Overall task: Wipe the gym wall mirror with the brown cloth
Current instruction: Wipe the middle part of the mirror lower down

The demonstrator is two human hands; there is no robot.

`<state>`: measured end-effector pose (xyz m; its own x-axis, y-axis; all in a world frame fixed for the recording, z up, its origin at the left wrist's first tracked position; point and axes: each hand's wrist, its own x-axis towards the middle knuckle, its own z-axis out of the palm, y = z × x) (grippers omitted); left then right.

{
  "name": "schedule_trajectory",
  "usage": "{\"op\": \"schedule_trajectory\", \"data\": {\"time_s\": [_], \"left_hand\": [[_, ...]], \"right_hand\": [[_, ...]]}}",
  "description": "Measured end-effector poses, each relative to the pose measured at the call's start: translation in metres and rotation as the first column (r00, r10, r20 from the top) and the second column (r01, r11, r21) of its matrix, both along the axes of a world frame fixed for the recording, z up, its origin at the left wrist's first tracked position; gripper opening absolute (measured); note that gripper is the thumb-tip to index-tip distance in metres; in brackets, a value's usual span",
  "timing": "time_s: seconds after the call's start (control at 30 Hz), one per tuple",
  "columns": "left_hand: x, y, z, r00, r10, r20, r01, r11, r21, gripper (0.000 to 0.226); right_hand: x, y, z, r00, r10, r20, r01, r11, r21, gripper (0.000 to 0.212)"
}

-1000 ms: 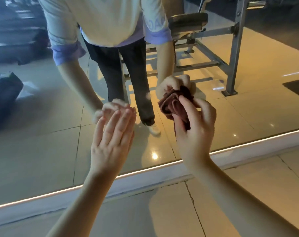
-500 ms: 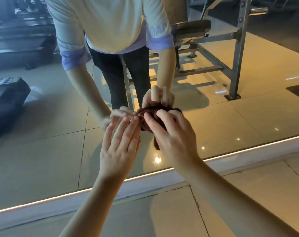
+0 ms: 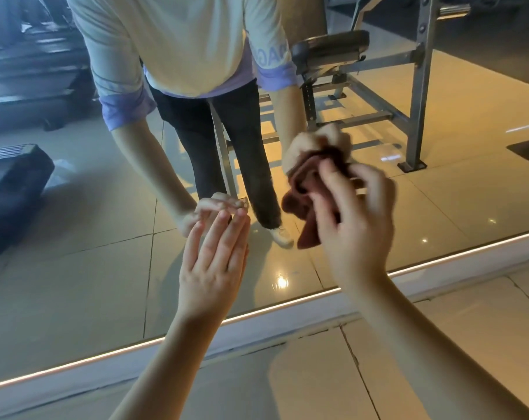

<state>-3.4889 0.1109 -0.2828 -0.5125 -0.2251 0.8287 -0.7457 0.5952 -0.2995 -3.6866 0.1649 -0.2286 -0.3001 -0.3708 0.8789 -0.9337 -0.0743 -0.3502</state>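
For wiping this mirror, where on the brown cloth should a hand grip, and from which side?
Grip the bunched middle of the brown cloth from its back, away from the mirror, as the right hand does, fingers curled over the wad. It is crumpled into a pad against the glass, with a loose tail hanging below; gripping the tail would probably lose the pad.

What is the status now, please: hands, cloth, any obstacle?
Left hand open, fingertips on large wall mirror. Right hand grips crumpled brown cloth at the mirror. No obstacle seen.

Sleeve (image 3: 272, 60) in mirror (image 3: 75, 283) — reversed letters, unreadable.
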Motion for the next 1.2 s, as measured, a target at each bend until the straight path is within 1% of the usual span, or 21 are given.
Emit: {"op": "schedule_trajectory", "data": {"time_s": [0.03,0.07,0.1,0.2,0.23,0.3,0.37,0.4,0.43,0.47,0.57,0.6,0.67,0.73,0.8,0.9,0.93,1.0,1.07,1.13,1.2], "left_hand": [[0.0,0.0,-0.001,1.0,0.005,-0.001,-0.005,1.0,0.007,0.083],[-0.001,0.0,-0.001,1.0,0.012,-0.004,-0.012,1.0,0.005,0.085],[-0.002,0.001,-0.002,1.0,0.019,-0.007,-0.019,1.0,-0.007,0.085],[-0.004,0.002,-0.001,1.0,0.006,0.019,-0.005,1.0,-0.025,0.078],[-0.004,0.001,-0.001,0.999,-0.007,0.053,0.008,1.0,-0.015,0.077],[-0.006,0.002,-0.001,0.992,-0.022,0.127,0.022,1.0,0.002,0.078],[-0.009,0.004,-0.003,0.987,-0.024,0.158,0.021,1.0,0.022,0.078],[-0.012,0.004,-0.004,0.986,-0.024,0.163,0.019,0.999,0.031,0.078],[-0.014,0.004,-0.005,0.985,-0.026,0.173,0.02,0.999,0.034,0.076],[-0.017,0.004,-0.005,0.982,-0.031,0.187,0.025,0.999,0.033,0.074],[-0.021,0.003,-0.006,0.976,-0.039,0.213,0.031,0.999,0.037,0.072],[-0.021,0.003,-0.007,0.976,-0.041,0.212,0.032,0.999,0.044,0.071],[-0.023,0.003,-0.009,0.976,-0.061,0.208,0.053,0.998,0.041,0.064],[-0.028,0.002,-0.01,0.973,-0.098,0.208,0.094,0.995,0.025,0.053],[-0.038,0.001,-0.01,0.967,-0.136,0.214,0.136,0.991,0.013,0.042],[-0.051,0.001,-0.012,0.96,-0.166,0.226,0.166,0.986,0.023,0.037],[-0.053,0.001,-0.014,0.96,-0.171,0.223,0.169,0.985,0.028,0.037],[-0.054,0.0,-0.019,0.963,-0.172,0.209,0.169,0.985,0.032,0.04],[-0.054,0.0,-0.022,0.966,-0.172,0.194,0.169,0.985,0.029,0.042],[-0.055,0.0,-0.024,0.968,-0.168,0.185,0.167,0.986,0.02,0.044],[-0.056,0.0,-0.026,0.971,-0.15,0.185,0.15,0.989,0.011,0.049]], "right_hand": [[-0.001,0.002,-0.001,0.99,-0.033,0.135,0.035,0.999,-0.008,0.034],[0.003,0.002,-0.003,0.98,-0.044,0.196,0.045,0.999,-0.002,0.035],[0.009,0.002,-0.007,0.985,-0.034,0.17,0.032,0.999,0.014,0.036],[0.014,0.002,-0.014,0.979,0.133,-0.151,-0.119,0.988,0.098,0.034],[0.008,0.002,-0.013,0.97,0.147,-0.195,-0.128,0.986,0.109,0.033],[-0.007,0.003,-0.014,0.994,0.053,-0.092,-0.046,0.996,0.07,0.039],[-0.013,0.006,-0.018,0.977,-0.038,0.209,0.032,0.999,0.032,0.038],[-0.01,0.008,-0.021,0.945,-0.054,0.322,0.044,0.998,0.04,0.038],[-0.004,0.01,-0.026,0.93,-0.055,0.363,0.036,0.998,0.057,0.039],[0.001,0.012,-0.032,0.944,-0.031,0.328,0.005,0.997,0.079,0.04],[-0.007,0.018,-0.043,0.989,0.115,0.087,-0.128,0.98,0.153,0.042],[-0.016,0.018,-0.044,0.992,0.099,0.085,-0.11,0.983,0.148,0.044],[-0.034,0.017,-0.046,0.956,0.002,0.293,-0.03,0.995,0.092,0.042],[-0.033,0.017,-0.049,0.852,-0.043,0.522,0.0,0.997,0.081,0.039],[-0.019,0.019,-0.057,0.869,-0.024,0.494,-0.056,0.988,0.146,0.04],[-0.017,0.024,-0.069,0.949,0.163,0.271,-0.223,0.953,0.205,0.039],[-0.025,0.024,-0.071,0.952,0.158,0.264,-0.211,0.959,0.189,0.037],[-0.044,0.022,-0.073,0.91,0.041,0.414,-0.102,0.987,0.127,0.035],[-0.052,0.023,-0.076,0.806,-0.071,0.588,-0.005,0.992,0.126,0.035],[-0.042,0.026,-0.084,0.811,-0.076,0.58,-0.035,0.983,0.178,0.038],[-0.032,0.03,-0.093,0.872,0.05,0.487,-0.184,0.955,0.232,0.044]]}}
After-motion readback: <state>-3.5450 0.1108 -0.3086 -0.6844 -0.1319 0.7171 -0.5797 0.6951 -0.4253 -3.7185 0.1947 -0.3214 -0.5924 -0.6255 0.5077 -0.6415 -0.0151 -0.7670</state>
